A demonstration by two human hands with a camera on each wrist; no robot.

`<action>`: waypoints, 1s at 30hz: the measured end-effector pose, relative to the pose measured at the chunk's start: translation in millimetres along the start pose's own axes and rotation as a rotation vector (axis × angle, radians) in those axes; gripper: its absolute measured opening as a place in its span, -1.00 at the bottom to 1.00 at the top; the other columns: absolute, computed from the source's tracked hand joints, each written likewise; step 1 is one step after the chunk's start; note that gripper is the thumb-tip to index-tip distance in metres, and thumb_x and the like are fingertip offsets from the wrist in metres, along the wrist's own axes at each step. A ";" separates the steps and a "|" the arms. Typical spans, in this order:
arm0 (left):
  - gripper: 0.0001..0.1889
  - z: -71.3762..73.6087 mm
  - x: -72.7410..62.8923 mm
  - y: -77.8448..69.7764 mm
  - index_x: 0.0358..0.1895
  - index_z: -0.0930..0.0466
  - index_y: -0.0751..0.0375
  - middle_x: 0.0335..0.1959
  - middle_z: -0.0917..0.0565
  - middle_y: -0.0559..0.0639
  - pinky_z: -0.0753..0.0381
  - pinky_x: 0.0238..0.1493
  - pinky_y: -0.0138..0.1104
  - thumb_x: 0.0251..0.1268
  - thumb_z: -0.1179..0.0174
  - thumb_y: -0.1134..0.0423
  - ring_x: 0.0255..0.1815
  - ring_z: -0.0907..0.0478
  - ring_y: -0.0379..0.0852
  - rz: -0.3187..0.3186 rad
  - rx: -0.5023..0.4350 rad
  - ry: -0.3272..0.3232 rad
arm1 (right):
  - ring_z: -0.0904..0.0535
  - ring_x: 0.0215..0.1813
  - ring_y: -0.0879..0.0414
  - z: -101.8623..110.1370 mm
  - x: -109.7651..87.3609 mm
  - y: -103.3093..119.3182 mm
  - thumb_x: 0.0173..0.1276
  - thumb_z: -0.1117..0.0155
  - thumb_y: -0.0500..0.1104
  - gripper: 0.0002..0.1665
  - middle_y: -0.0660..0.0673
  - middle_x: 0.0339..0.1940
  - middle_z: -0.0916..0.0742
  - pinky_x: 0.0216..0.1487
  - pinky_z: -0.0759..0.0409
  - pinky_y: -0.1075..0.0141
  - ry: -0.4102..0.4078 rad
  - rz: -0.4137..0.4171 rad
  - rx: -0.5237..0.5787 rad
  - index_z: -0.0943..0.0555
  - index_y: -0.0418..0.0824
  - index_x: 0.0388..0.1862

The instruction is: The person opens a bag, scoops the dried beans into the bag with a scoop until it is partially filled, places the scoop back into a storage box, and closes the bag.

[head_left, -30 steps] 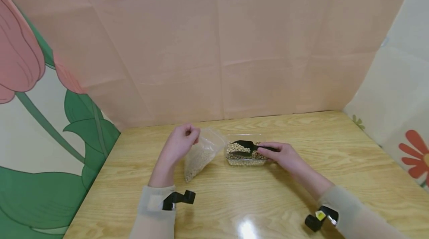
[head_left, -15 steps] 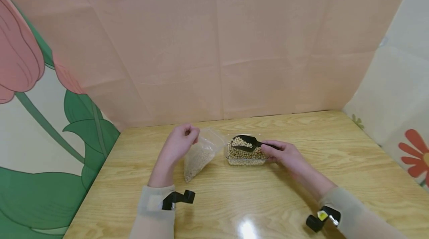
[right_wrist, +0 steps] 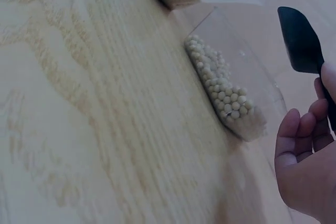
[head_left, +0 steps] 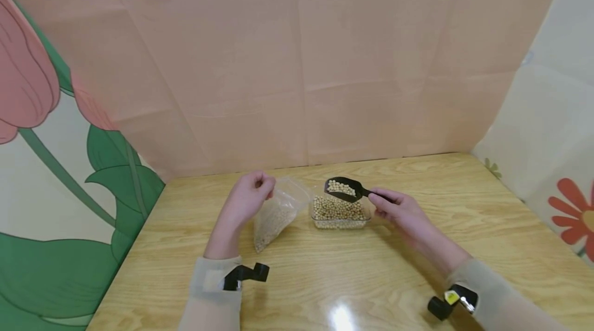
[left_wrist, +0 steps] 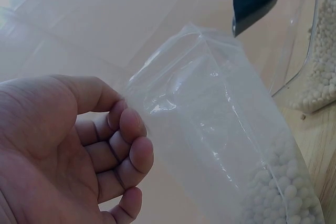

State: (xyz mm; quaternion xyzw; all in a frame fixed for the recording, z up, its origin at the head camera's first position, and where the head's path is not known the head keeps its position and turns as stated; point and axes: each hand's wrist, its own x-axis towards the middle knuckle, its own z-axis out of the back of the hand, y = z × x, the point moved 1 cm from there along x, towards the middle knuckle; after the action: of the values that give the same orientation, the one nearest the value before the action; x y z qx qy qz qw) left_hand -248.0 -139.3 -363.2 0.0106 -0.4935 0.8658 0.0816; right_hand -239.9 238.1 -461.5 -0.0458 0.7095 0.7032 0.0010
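A clear zip bag (left_wrist: 210,114) with pale round beans in its lower part stands on the table, its top edge pinched between the thumb and forefinger of my left hand (head_left: 250,194). To its right sits a clear plastic box (head_left: 341,224) holding many more of the beans (right_wrist: 218,82). Above that box my right hand (head_left: 401,212) grips the handle of a black scoop (head_left: 353,192). A heap of beans (head_left: 341,187) lies in the scoop's bowl, which is level and clear of the beans below. In the left wrist view the scoop shows near the bag's mouth.
The wooden table (head_left: 297,290) runs back to a pink sheet (head_left: 232,88) hung behind it. A flower-patterned panel (head_left: 60,186) flanks the left side, and a pale wall with a red flower (head_left: 575,212) the right.
The scoop has risen out of the beans in the box, loaded, and the right hand has lifted slightly with it. The left hand and the bag have stayed put.
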 end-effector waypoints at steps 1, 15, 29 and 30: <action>-0.69 0.1 0.0 0.0 -0.30 -0.58 0.14 -0.34 -0.59 0.05 -0.31 -0.39 -0.19 0.72 -0.10 0.10 -0.47 -0.27 -0.05 0.001 0.002 0.000 | -0.66 -0.08 0.14 0.2 -0.3 0.8 0.63 -0.44 -0.03 -0.58 0.02 -0.05 -0.74 0.10 -0.71 0.28 0.001 0.004 0.013 -0.73 -0.11 0.36; -0.68 1.2 -0.6 -1.7 -0.28 -0.60 0.14 -0.31 -0.62 0.06 -0.34 -0.36 -0.17 0.74 -0.10 0.09 -0.46 -0.28 -0.04 0.005 0.009 0.001 | -0.65 0.01 0.14 -3.4 -3.3 19.4 0.65 -0.43 -0.01 -0.44 0.06 0.17 -0.68 0.21 -0.64 0.36 0.013 0.023 0.017 -0.64 -0.25 0.47; -0.72 0.2 -3.2 -2.6 -0.31 -0.59 0.15 -0.32 -0.63 0.04 -0.41 -0.29 -0.17 0.69 -0.12 0.16 -0.38 -0.40 -0.03 -0.023 0.017 -0.023 | -0.63 0.06 0.10 -19.7 -2.5 46.4 0.61 -0.46 0.09 -0.31 -0.02 0.28 -0.67 0.23 -0.59 0.38 0.044 0.050 -0.110 -0.61 -0.32 0.49; -0.73 0.2 -3.5 -2.5 -0.32 -0.59 0.15 -0.32 -0.63 0.04 -0.40 -0.29 -0.17 0.69 -0.12 0.17 -0.38 -0.39 -0.03 -0.024 0.017 -0.025 | -0.63 0.07 0.08 -21.6 -2.6 48.5 0.60 -0.46 0.10 -0.30 -0.04 0.28 -0.66 0.24 -0.58 0.37 0.048 0.051 -0.124 -0.61 -0.32 0.49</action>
State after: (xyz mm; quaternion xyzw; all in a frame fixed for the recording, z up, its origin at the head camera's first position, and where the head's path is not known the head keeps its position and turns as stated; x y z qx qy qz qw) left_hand -244.2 -138.7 -361.3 0.0284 -0.4871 0.8687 0.0857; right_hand -239.2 217.1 -412.7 -0.0445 0.6653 0.7443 -0.0370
